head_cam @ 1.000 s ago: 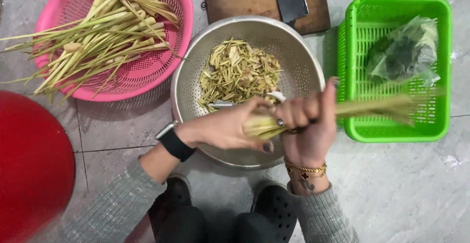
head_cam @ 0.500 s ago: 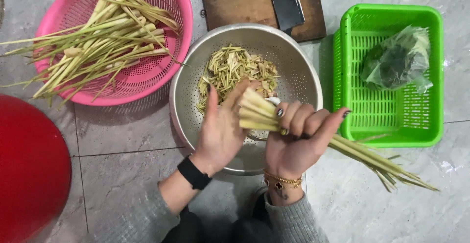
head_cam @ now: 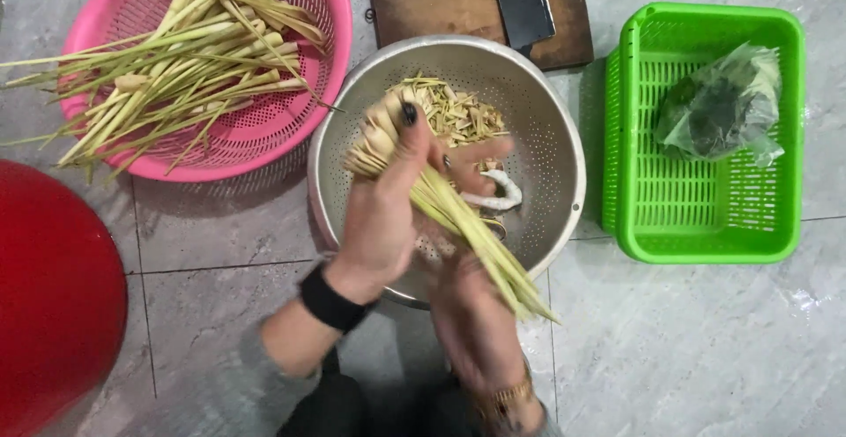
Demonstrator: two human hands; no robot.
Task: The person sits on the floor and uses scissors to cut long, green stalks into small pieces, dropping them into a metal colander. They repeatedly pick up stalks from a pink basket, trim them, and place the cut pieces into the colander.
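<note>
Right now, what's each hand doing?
Left hand: closed on the bundle of stalks.
Right hand: on the same bundle, grip mostly hidden.

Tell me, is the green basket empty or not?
Not empty. The green basket holds a clear plastic bag of dark leaves in its far right corner.

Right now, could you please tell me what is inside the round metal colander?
The round metal colander holds a heap of chopped pale stalk pieces and a white curved handle. The left hand and its bundle of long stalks cover the rest of the bottom.
</note>
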